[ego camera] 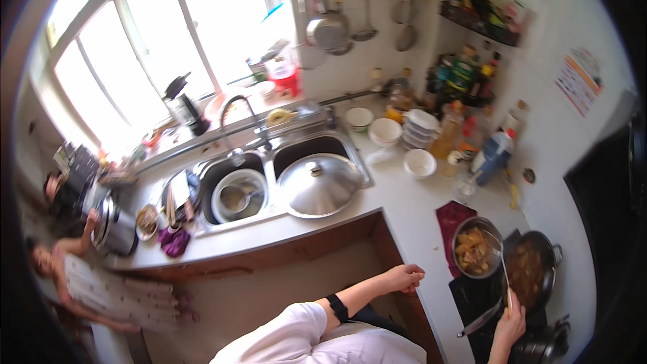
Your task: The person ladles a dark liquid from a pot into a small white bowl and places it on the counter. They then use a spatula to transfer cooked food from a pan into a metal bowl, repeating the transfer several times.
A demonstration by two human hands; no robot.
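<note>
My right hand (510, 317) grips the handle of a ladle (505, 268), whose far end reaches over the rim of a metal pot. Chunks of cooked food (473, 250) fill this pot (456, 262), which stands partly on a dark red cloth (447, 222). Just right of it, a black wok (552, 275) holds brown stew. The pot's own handle (480, 318) slants down to the left, close to my right hand. My left hand (407, 278) is loosely curled near the counter's front edge, and no object shows in it.
A large domed metal lid (323, 187) covers part of the right sink basin; a white basin (220, 202) sits in the left one. Bowls (420, 163) and bottles (493, 154) line the back counter. At the far left, a person (86, 278) touches a metal cooker (119, 227).
</note>
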